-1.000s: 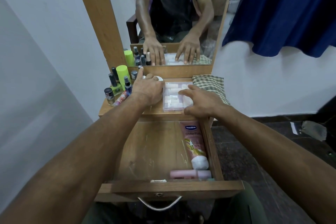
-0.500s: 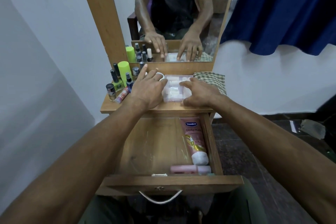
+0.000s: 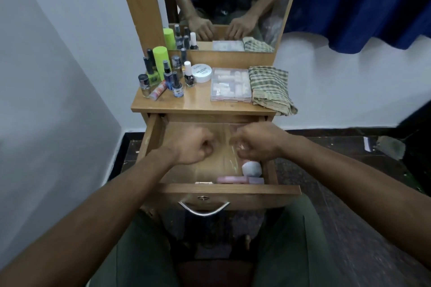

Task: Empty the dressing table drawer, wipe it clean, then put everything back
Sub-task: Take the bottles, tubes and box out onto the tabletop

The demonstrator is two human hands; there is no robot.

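Fingers of both hands (image 3: 194, 147) (image 3: 254, 144) curled, blurred, over one drawer (image 3: 228, 190); grip unclear.

**Bedroom corner of a home**

A narrow wooden dressing table with a tall mirror (image 3: 233, 2) stands against white walls. Nail-polish bottles (image 3: 177, 81), a cream jar (image 3: 201, 73) and a folded checked cloth (image 3: 268, 86) sit on its worktop (image 3: 193, 102); a blue curtain (image 3: 363, 0) hangs at right.
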